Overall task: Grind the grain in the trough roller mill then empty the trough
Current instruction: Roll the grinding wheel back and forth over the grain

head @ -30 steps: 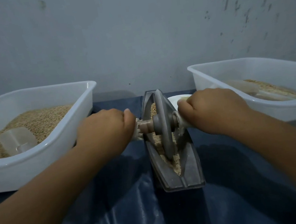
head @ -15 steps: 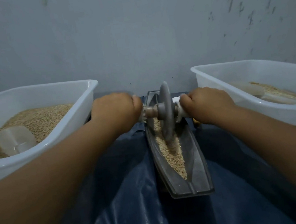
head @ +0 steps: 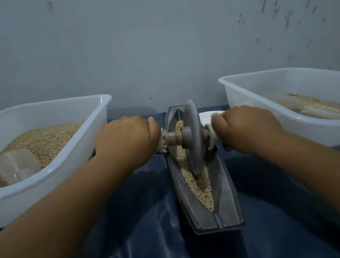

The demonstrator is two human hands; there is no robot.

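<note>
Your left hand (head: pixel 126 140) and right hand (head: pixel 248 128) each have a closed grip on one end of the axle (head: pixel 172 137) that runs through the grinding wheel (head: pixel 192 136); the fingers curl right round the handles, which your fists hide. The wheel stands on edge in the far half of the grey trough (head: pixel 227 197), which lies lengthwise on the blue-covered worktop (head: pixel 145 229) between the two white tubs. The grain (head: pixel 200 187) lies along the trough's groove, heaped on both sides of the wheel, and looks only partly crushed, so grinding is probably not finished.

Keep both fists level so that the wheel stays upright and tracks the groove instead of riding up a wall. Press down evenly through both handles and roll the full length, reaching the near tip where grain has gathered. Slow at each end, since a fast stroke could throw grain over the rim onto the cloth.

The left tub (head: pixel 47 173) holds whole grain and a clear scoop (head: pixel 17 165); the right tub (head: pixel 295 132) holds a thinner layer with a pale tool I cannot identify.

No brand, label or writing can be read anywhere here.
</note>
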